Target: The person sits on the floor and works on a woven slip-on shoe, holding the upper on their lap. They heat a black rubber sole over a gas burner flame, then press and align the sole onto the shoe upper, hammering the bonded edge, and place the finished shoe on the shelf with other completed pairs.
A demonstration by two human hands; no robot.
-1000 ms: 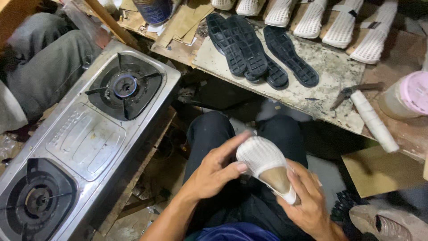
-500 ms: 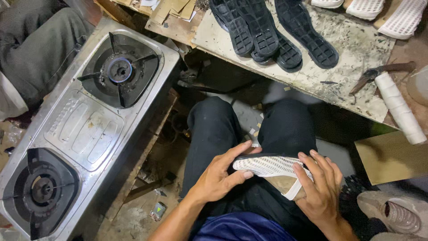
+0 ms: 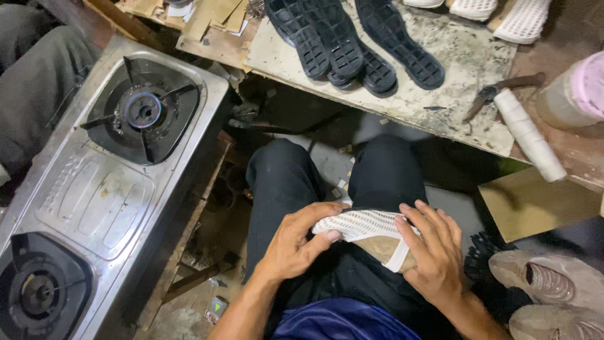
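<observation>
A white woven shoe upper [image 3: 360, 225] with a tan inner sole lies on my lap, over black trousers. My left hand [image 3: 294, 244] grips its left end, thumb pressed on the weave. My right hand [image 3: 433, 252] clasps its right end, fingers curled over the top and the white edge strip. Both hands touch the upper at once.
A steel two-burner gas stove [image 3: 94, 189] stands at left, its far burner lit with a blue flame. Black rubber soles [image 3: 352, 44] lie on a stained board ahead. A white roll [image 3: 527, 135], pliers [image 3: 497, 93] and a pink-lidded jar [image 3: 576, 88] sit right. Worn shoes [image 3: 547, 283] rest at lower right.
The upper has been turned from sole-up to lying on its side and lowered onto my lap. My view has tilted down and toward the stove.
</observation>
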